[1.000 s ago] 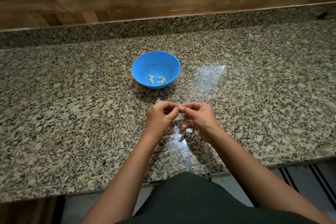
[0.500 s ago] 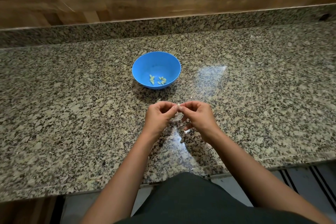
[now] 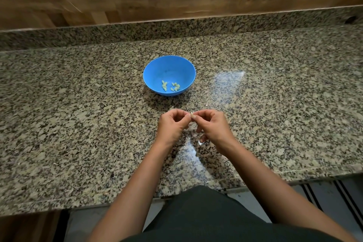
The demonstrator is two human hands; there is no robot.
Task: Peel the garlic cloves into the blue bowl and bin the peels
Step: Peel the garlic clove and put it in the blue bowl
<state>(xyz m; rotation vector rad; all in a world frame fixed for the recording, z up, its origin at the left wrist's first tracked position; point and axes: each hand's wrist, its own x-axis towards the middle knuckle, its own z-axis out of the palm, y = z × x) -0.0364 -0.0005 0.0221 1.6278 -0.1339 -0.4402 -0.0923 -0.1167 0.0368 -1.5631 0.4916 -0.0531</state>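
A blue bowl (image 3: 155, 68) stands on the granite counter with several peeled pale garlic cloves (image 3: 170, 86) lying in its bottom. Just in front of the bowl, my left hand (image 3: 171, 124) and my right hand (image 3: 213, 125) meet above the counter. Both pinch one small garlic clove (image 3: 192, 114) between thumb and fingertips; only its pale tip shows between them. My fingers hide the rest of the clove.
The speckled granite counter (image 3: 78, 124) runs left to right, with a low granite upstand and a wood-pattern wall behind. A few tiny pale peel scraps (image 3: 172, 106) lie near my hands. The counter's front edge is close to my body.
My hands stay together on the clove, with only small finger movements. The bowl and its cloves have not moved.
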